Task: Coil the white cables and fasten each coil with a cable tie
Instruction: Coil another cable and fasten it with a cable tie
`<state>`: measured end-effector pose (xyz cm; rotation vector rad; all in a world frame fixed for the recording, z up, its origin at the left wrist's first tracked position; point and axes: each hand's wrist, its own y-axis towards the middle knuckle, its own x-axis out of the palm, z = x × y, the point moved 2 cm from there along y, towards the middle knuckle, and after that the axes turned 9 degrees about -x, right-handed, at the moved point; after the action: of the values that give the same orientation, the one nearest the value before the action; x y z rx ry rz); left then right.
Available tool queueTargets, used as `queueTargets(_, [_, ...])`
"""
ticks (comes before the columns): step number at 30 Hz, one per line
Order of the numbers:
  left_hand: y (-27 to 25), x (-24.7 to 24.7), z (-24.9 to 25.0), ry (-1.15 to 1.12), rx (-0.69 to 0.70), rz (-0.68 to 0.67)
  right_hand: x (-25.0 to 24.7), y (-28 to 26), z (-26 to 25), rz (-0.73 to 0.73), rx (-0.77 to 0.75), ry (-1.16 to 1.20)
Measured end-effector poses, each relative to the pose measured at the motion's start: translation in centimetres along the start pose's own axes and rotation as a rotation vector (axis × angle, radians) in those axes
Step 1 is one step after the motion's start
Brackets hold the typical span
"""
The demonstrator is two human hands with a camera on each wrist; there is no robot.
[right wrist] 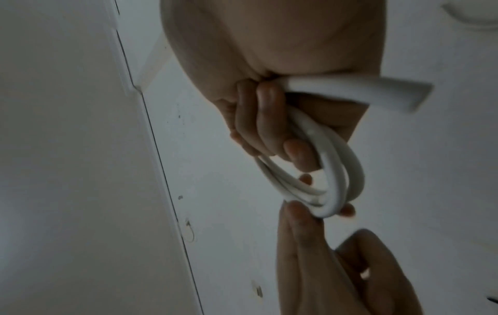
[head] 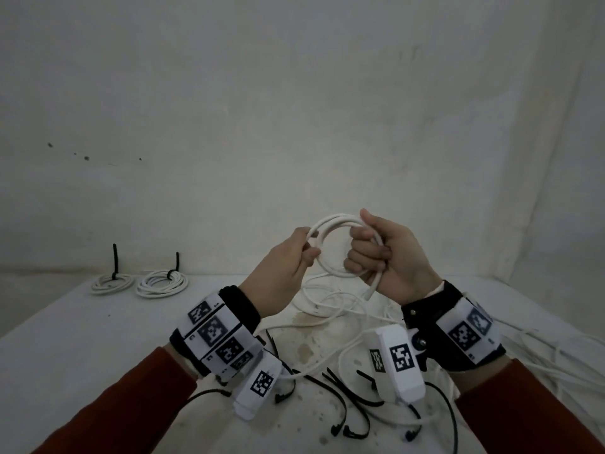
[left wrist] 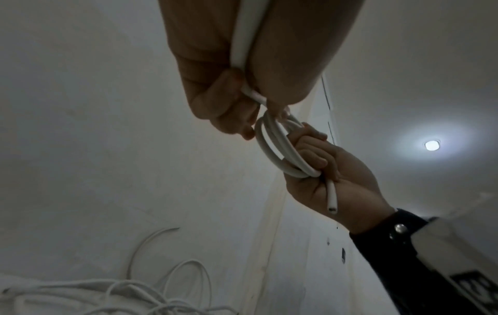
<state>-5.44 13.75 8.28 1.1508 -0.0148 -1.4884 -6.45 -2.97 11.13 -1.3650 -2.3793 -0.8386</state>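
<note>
A small coil of white cable (head: pixel 330 244) (left wrist: pixel 272 149) (right wrist: pixel 334 170) hangs in the air above the table between both hands. My right hand (head: pixel 383 253) (left wrist: pixel 323 168) (right wrist: pixel 266 119) grips the coil's right side in a fist, and the cable's cut end (head: pixel 371 291) (left wrist: pixel 332 207) (right wrist: pixel 415 100) sticks out below it. My left hand (head: pixel 294 260) (left wrist: pixel 231 106) (right wrist: pixel 310 245) pinches the coil's left side, with the rest of the cable trailing down through it. Several black cable ties (head: pixel 347 404) lie on the table under my wrists.
Two coils (head: pixel 113 283) (head: pixel 162 283) fastened with black ties lie at the table's far left. Loose white cable (head: pixel 334 309) (left wrist: pixel 113 294) sprawls over the middle and right (head: pixel 556 365) of the white table (head: pixel 82 348). A white wall stands close behind.
</note>
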Motion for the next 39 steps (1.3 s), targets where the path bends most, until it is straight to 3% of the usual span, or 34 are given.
queueTargets(5, [-0.7, 0.1, -2.6, 0.362, -0.075, -0.104, -2.0, -0.8, -2.8, 0.051, -0.156, 0.204])
queueTargets(11, [-0.6, -0.7, -1.4, 0.735, 0.23, 0.198, -2.2, -1.1, -2.0, 0.097, -0.303, 0.29])
queueTargets(16, [-0.9, 0.1, 0.2, 0.835, 0.389, 0.222, -1.5, 0.3, -1.0, 0.134, -0.368, 0.421])
queueTargets(22, [-0.9, -0.8, 1.2, 0.811, 0.415, 0.234, -0.6, 3.0, 0.8, 0.273, -0.422, 0.085])
queueTargets(25, [-1.1, -1.2, 1.6, 0.767, 0.486, 0.283, -0.1, 3.3, 1.8, 0.315, -0.477, -0.221])
queueTargets(32, [-1.3, -2.7, 2.2, 0.646, 0.583, 0.425, 1.0, 2.2, 3.7, 0.167, -0.415, -0.835])
queueTargets(36, [-1.1, -3.0, 1.7, 0.591, 0.588, 0.497, 0.7, 1.6, 4.5, 0.025, -0.321, -0.858])
queueTargets(39, [-1.1, -2.5, 1.8, 0.452, 0.493, 0.53, 0.9, 1.3, 4.8, 0.041, -0.244, -0.736])
